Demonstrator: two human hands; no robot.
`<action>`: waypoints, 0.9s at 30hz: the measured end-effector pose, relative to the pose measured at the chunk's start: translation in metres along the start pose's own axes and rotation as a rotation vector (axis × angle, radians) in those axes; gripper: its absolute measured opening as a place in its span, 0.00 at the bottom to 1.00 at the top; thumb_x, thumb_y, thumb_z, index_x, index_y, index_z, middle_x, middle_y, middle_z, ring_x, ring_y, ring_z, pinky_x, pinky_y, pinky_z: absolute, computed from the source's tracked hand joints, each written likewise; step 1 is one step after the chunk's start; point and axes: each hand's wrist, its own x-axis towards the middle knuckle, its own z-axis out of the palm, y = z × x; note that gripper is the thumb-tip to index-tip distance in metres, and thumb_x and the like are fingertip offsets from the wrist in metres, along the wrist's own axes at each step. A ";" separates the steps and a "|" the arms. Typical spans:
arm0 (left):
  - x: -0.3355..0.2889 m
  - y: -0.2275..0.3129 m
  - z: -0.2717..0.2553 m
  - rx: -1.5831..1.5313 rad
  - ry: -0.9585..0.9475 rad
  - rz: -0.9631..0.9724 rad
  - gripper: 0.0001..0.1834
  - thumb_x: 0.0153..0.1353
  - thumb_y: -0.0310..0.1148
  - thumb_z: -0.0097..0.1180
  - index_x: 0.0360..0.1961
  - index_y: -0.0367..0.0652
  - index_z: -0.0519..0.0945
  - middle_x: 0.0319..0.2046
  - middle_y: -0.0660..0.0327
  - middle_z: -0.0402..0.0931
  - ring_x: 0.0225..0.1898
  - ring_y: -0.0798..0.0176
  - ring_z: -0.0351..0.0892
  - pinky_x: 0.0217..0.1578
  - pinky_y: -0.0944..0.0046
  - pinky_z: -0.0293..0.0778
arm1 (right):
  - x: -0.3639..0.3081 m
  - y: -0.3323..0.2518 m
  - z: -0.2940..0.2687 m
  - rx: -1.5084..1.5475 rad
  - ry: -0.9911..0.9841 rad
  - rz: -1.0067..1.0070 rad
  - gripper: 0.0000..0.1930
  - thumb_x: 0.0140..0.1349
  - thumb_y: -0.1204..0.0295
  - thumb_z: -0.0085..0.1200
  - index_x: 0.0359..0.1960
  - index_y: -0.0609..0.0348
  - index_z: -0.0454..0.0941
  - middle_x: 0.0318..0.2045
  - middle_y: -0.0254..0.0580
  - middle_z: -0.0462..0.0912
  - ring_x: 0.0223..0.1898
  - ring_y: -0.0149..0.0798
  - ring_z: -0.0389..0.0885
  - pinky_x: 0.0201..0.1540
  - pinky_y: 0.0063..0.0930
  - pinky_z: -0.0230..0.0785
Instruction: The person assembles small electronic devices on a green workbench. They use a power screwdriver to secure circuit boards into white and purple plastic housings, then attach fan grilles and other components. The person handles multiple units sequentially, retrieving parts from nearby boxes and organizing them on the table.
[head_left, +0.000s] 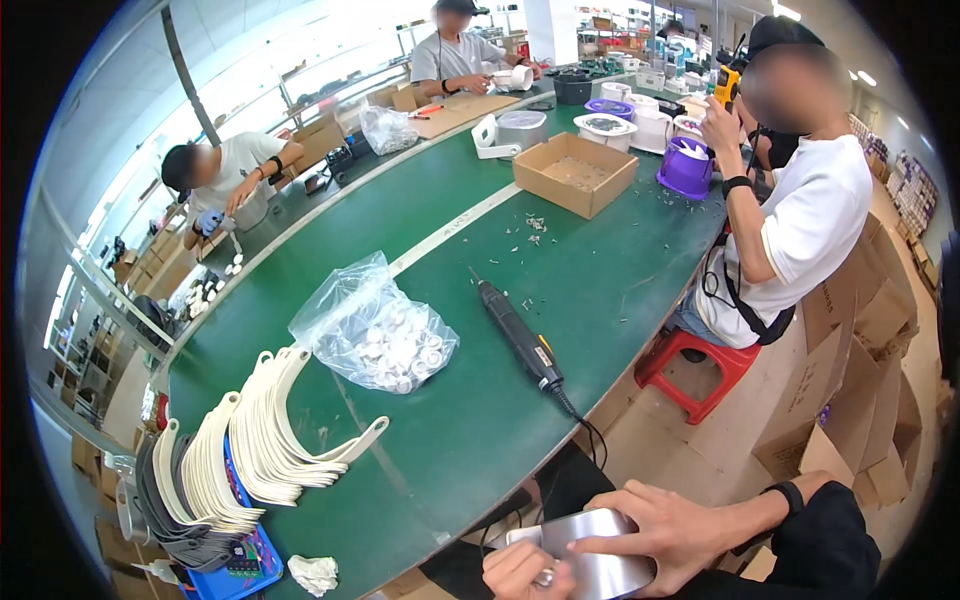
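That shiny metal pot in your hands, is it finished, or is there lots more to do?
No finished pot is in sight. In hand: the shiny metal pot, right hand across its top, left hand at its lower edge. Untouched on the green table: the electric screwdriver, the bag of white caps and the stacked cream handles.

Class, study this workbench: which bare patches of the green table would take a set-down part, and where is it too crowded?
Bare green table lies between the electric screwdriver and the stack of curved cream plastic pieces; another patch sits between the clear bag of white caps and the open cardboard box. The far end, around the purple tub, is crowded.
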 end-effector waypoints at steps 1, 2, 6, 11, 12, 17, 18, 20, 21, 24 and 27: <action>0.000 -0.006 0.004 -0.027 0.039 0.013 0.17 0.62 0.32 0.57 0.17 0.37 0.73 0.14 0.57 0.65 0.13 0.54 0.67 0.17 0.61 0.66 | 0.005 0.000 -0.002 0.011 -0.004 0.010 0.44 0.41 0.55 0.73 0.66 0.38 0.74 0.58 0.53 0.70 0.44 0.50 0.73 0.44 0.39 0.72; -0.002 -0.013 0.009 -0.065 0.080 0.027 0.18 0.64 0.31 0.56 0.16 0.36 0.74 0.14 0.57 0.66 0.13 0.54 0.68 0.17 0.61 0.66 | 0.006 -0.001 -0.003 0.015 -0.008 0.029 0.43 0.41 0.56 0.74 0.65 0.40 0.75 0.58 0.53 0.70 0.44 0.49 0.73 0.43 0.38 0.72; -0.016 -0.042 -0.014 0.049 -0.386 0.214 0.09 0.61 0.31 0.60 0.35 0.34 0.83 0.31 0.52 0.82 0.30 0.54 0.85 0.30 0.62 0.81 | 0.003 0.005 -0.004 0.076 -0.020 0.007 0.43 0.40 0.54 0.75 0.65 0.38 0.76 0.58 0.53 0.71 0.45 0.48 0.73 0.45 0.37 0.71; -0.001 -0.052 -0.018 -0.134 -0.143 -0.045 0.24 0.73 0.36 0.40 0.16 0.41 0.66 0.11 0.60 0.63 0.10 0.60 0.64 0.14 0.65 0.60 | 0.002 0.004 -0.026 0.151 -0.154 -0.056 0.41 0.39 0.55 0.73 0.63 0.40 0.79 0.59 0.51 0.72 0.47 0.49 0.73 0.48 0.35 0.69; 0.002 -0.046 -0.021 -0.151 -0.097 -0.131 0.24 0.73 0.35 0.39 0.17 0.41 0.66 0.11 0.60 0.64 0.11 0.60 0.65 0.14 0.64 0.60 | 0.002 0.007 -0.029 0.185 -0.147 -0.074 0.41 0.39 0.55 0.72 0.62 0.40 0.80 0.59 0.51 0.72 0.48 0.50 0.73 0.48 0.36 0.68; 0.035 -0.035 -0.060 0.393 -0.062 -0.168 0.19 0.74 0.32 0.43 0.22 0.40 0.72 0.12 0.60 0.70 0.12 0.56 0.72 0.16 0.57 0.66 | 0.002 0.004 -0.046 0.483 -0.051 -0.066 0.39 0.37 0.55 0.74 0.57 0.51 0.84 0.60 0.58 0.72 0.52 0.54 0.76 0.54 0.40 0.68; 0.039 -0.038 -0.066 0.531 -0.130 -0.221 0.18 0.73 0.31 0.47 0.23 0.40 0.72 0.13 0.59 0.71 0.13 0.53 0.73 0.17 0.55 0.68 | 0.002 0.000 -0.045 0.538 -0.013 -0.025 0.40 0.34 0.55 0.75 0.56 0.51 0.84 0.59 0.60 0.73 0.53 0.56 0.76 0.55 0.42 0.68; 0.062 -0.033 -0.073 0.598 -0.268 -0.295 0.15 0.70 0.29 0.52 0.24 0.37 0.73 0.14 0.52 0.70 0.18 0.44 0.74 0.22 0.50 0.69 | 0.006 -0.004 -0.039 0.629 0.018 -0.002 0.40 0.34 0.55 0.74 0.56 0.54 0.84 0.59 0.61 0.73 0.54 0.56 0.76 0.55 0.42 0.68; 0.067 -0.039 -0.073 0.599 -0.331 -0.298 0.15 0.70 0.29 0.53 0.24 0.36 0.73 0.14 0.51 0.69 0.19 0.42 0.73 0.24 0.49 0.69 | 0.010 -0.004 -0.038 0.659 0.018 -0.021 0.39 0.35 0.57 0.73 0.56 0.55 0.84 0.60 0.60 0.72 0.55 0.54 0.75 0.54 0.40 0.68; 0.072 -0.042 -0.093 0.400 -0.499 -0.505 0.17 0.70 0.31 0.53 0.24 0.32 0.74 0.17 0.47 0.73 0.23 0.40 0.76 0.28 0.49 0.71 | 0.010 0.002 -0.037 0.587 -0.083 -0.176 0.40 0.35 0.56 0.72 0.56 0.59 0.84 0.60 0.60 0.72 0.55 0.55 0.75 0.56 0.41 0.68; 0.051 -0.040 -0.101 0.278 -0.580 -0.687 0.17 0.70 0.32 0.52 0.25 0.32 0.76 0.20 0.46 0.77 0.24 0.40 0.78 0.28 0.51 0.72 | -0.001 0.001 -0.043 0.564 -0.119 -0.173 0.39 0.36 0.54 0.70 0.55 0.59 0.85 0.59 0.63 0.73 0.53 0.56 0.77 0.55 0.42 0.69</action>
